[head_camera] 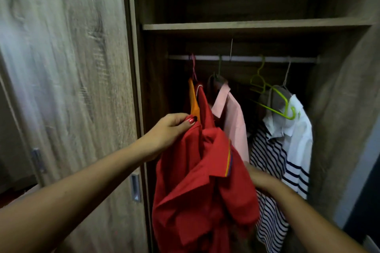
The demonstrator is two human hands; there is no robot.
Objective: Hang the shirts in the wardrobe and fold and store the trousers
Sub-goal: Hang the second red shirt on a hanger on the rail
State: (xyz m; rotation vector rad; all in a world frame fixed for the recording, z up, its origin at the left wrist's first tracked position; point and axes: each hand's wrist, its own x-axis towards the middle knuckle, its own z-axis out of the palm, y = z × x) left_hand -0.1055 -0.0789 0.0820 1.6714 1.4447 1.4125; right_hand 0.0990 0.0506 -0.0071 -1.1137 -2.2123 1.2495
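The left hand (174, 127) pinches the red shirt (201, 187) at its shoulder. The shirt hangs bunched below the rail (242, 58), at six o'clock in the open wardrobe. The right hand (259, 176) reaches in at the shirt's three o'clock, its fingers hidden behind cloth, so its grip cannot be told. The step probably calls for seating both shoulders evenly on the orange hanger (194, 107), then smoothing the front, clear of the pink shirt (232, 117) at one o'clock.

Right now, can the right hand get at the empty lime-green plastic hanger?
Probably yes: the lime-green plastic hanger hangs uncovered above the right hand, nothing in front; the red short-sleeved shirt overlaps that hand, though.
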